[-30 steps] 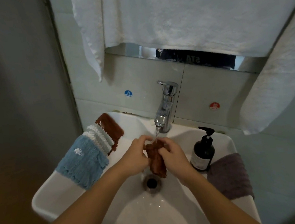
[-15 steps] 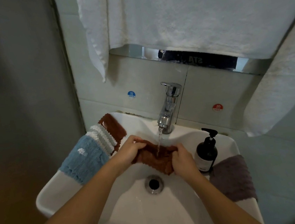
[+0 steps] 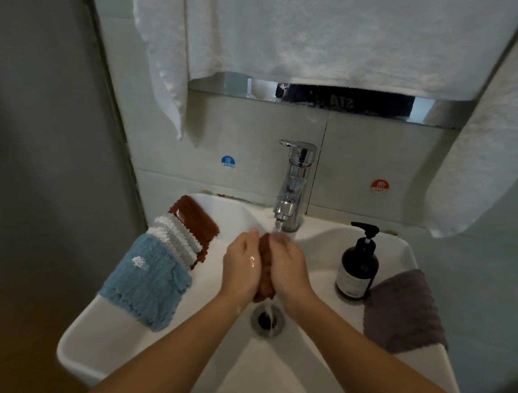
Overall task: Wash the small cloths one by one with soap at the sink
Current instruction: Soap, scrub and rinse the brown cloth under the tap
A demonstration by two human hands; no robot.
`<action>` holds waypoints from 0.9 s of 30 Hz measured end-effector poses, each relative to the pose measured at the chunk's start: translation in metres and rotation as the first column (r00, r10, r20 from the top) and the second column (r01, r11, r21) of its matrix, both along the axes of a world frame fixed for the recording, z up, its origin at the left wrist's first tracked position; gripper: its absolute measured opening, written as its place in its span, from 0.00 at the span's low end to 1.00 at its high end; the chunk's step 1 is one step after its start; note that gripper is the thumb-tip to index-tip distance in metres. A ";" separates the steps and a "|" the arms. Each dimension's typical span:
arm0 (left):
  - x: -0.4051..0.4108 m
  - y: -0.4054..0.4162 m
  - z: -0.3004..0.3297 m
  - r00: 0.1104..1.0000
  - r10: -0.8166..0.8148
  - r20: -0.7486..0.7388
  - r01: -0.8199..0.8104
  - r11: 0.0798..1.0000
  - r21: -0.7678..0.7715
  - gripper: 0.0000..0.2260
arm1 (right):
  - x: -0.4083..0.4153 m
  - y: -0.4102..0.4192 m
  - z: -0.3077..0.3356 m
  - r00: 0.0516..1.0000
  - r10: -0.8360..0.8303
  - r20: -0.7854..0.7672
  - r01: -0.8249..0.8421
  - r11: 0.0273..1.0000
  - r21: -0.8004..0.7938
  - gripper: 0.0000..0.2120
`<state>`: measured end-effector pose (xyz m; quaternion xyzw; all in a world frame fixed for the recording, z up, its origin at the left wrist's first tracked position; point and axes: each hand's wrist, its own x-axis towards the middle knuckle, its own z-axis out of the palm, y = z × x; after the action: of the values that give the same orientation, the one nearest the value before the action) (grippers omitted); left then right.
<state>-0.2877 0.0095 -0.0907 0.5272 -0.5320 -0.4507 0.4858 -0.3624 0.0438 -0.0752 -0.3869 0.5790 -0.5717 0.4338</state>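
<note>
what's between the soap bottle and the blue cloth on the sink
In the head view, both hands, left hand and right hand, squeeze the brown cloth under the tap, between soap bottle and blue cloth.

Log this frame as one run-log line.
phase: rinsing | left hand + right hand: squeeze bunched rust-brown fleece cloth | chrome tap: running | white ceramic sink: water draining

The brown cloth (image 3: 265,268) at frame centre is mostly hidden between the left hand (image 3: 242,266) and right hand (image 3: 286,266); only a strip and its lower end show. Both forearms are cut by the bottom edge. The white towel (image 3: 344,25) runs off the top edge. The bottle (image 3: 356,266) label is too small to read. The purple cloth (image 3: 403,312) drapes over the sink (image 3: 112,336) rim at lower right, its far part hidden.
</note>
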 end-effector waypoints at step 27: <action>-0.006 0.003 0.004 1.000 -0.007 -0.027 0.007 1.000 -0.026 0.07 | -0.014 -0.019 -0.018 0.980 0.018 -0.199 0.013 0.988 0.153 0.10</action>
<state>-0.2932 0.0128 -0.0869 0.5128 -0.5331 -0.4525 0.4981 -0.3762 0.0247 -0.0932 -0.4084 0.6615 -0.4832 0.4026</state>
